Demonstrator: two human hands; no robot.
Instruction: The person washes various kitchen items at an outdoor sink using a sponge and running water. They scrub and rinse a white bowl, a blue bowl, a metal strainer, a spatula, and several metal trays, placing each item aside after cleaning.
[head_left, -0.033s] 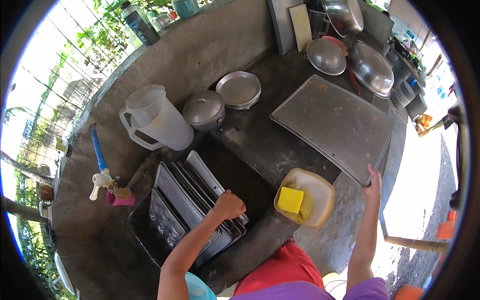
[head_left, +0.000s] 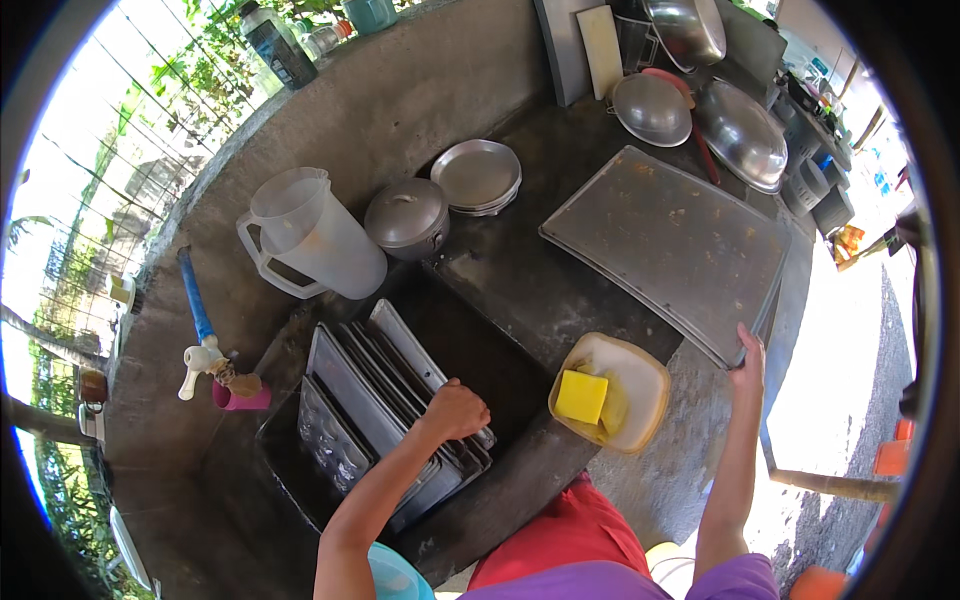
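Note:
My left hand (head_left: 458, 410) is closed on the edge of a metal baking tray (head_left: 405, 340) at the right end of a row of trays (head_left: 350, 400). They stand on edge in a dark concrete sink basin (head_left: 510, 385). At the right, my right hand (head_left: 748, 360) grips the near corner of a flat metal baking tray (head_left: 670, 245), its thumb on top and its other fingers mostly hidden. This tray lies upside down or flat on at least one more on the counter. Between my hands sits a shallow cream plastic tub (head_left: 645, 400) with a yellow sponge (head_left: 581, 397) in it.
Behind the basin stand a clear plastic pitcher (head_left: 335, 235), a lidded pot (head_left: 405, 218) and stacked metal plates (head_left: 477, 173). A tap (head_left: 203, 365) juts from the left wall above a pink cup (head_left: 242, 396). Metal bowls (head_left: 745, 140) lie at the far right; a turquoise container (head_left: 395, 575) is below.

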